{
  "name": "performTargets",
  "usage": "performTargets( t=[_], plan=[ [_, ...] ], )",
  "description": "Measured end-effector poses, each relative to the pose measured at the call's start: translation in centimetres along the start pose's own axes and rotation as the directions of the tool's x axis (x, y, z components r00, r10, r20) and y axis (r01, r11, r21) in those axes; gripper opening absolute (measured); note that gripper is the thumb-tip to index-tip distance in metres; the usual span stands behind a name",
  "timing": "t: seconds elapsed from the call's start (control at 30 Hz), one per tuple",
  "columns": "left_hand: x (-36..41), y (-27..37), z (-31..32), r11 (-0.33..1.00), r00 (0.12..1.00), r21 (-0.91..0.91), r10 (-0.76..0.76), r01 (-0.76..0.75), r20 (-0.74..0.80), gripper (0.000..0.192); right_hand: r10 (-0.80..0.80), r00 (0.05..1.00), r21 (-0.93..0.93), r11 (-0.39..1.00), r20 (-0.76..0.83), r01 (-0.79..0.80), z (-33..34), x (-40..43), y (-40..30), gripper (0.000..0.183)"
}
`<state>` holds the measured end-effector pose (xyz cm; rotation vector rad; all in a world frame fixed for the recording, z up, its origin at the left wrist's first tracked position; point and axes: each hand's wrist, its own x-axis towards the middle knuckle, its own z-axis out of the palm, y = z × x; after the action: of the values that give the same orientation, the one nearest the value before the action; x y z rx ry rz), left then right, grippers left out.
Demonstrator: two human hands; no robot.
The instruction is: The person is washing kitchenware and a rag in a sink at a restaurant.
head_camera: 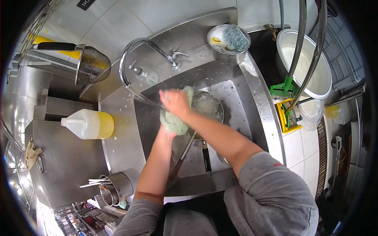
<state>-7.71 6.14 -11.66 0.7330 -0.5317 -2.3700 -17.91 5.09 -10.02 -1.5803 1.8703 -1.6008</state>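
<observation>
A wet pale-green cloth (174, 122) is bunched between my hands over the sink, below the end of the curved chrome tap (125, 59). My right hand (177, 101) grips its upper part. The cloth covers most of my left hand (169, 133), which holds it from below; those fingers are hidden. Under my hands, in the steel sink basin (236, 100), lies a wet round pan (208, 106) with a black handle (206, 157) pointing towards me. A second long-handled utensil (186, 149) rests beside it, its far end hidden behind the cloth and my hands.
A soapy bowl with a scouring pad (234, 38) stands at the back right corner. Left of the basin are a jug of yellow liquid (88, 124) and steel pots (116, 187). A pump bottle (144, 73) sits behind. Mop handles (298, 38) and a white tub (307, 62) stand right.
</observation>
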Motion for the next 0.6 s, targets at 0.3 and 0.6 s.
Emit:
performTargets(
  t=[0.3, 0.6],
  plan=[
    [-1.6, 5.3, -1.8, 0.997, 0.993, -0.032, 0.061, -0.064, -0.098, 0.031, -0.070, 0.851, 0.851, 0.124, 0.521, -0.511, -1.4, 9.2, -10.9, 0.072],
    [1.3, 3.3, 3.0, 0.941, 0.989, 0.332, 0.022, -0.070, 0.147, 0.028, -0.102, 0.784, 0.791, 0.105, 0.612, -0.603, -6.4, 8.8, -5.7, 0.062]
  ],
)
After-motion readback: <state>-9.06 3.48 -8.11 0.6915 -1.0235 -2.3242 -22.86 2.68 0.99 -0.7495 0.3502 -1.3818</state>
